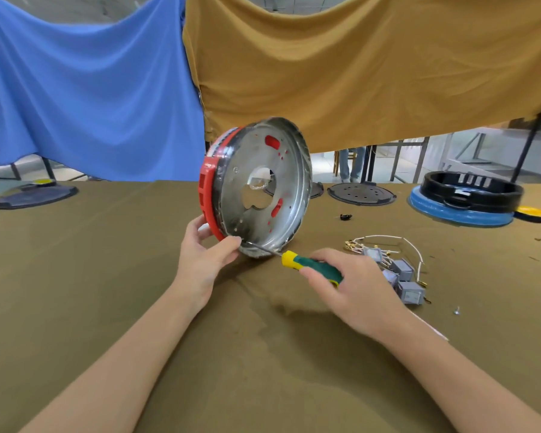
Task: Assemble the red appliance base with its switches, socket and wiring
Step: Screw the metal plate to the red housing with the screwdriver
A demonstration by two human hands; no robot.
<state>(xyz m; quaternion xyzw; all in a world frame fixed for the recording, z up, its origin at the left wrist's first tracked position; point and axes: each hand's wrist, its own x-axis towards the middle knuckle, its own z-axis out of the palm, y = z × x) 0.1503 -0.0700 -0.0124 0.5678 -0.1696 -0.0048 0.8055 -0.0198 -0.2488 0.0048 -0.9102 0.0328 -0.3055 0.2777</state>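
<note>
Red base stood on edge near the middle of the table, metal plate facing right.

Gripped at the lower rim by the left hand, thumb on the plate's edge, fingers curled behind the red rim. Screwdriver held in the right hand by the green and yellow handle, tip against the plate's lower rim. Grey switches with white wires lying just beyond the right hand. Black ring on a blue disc near the far right edge.
</note>
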